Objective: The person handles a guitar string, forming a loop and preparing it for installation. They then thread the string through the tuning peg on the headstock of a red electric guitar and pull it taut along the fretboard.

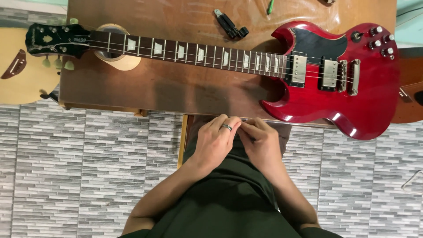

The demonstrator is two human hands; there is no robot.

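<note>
Both hands' fingers [233, 125] pinch something too small to identify, just below the red guitar [335, 75].

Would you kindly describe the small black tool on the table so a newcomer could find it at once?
Start at the brown wooden table bearing the red electric guitar. Just beyond the guitar's neck, near where it meets the body, lies the small black hand tool. It is the only black, hinged item there; the green pen nearby is slimmer.
</note>
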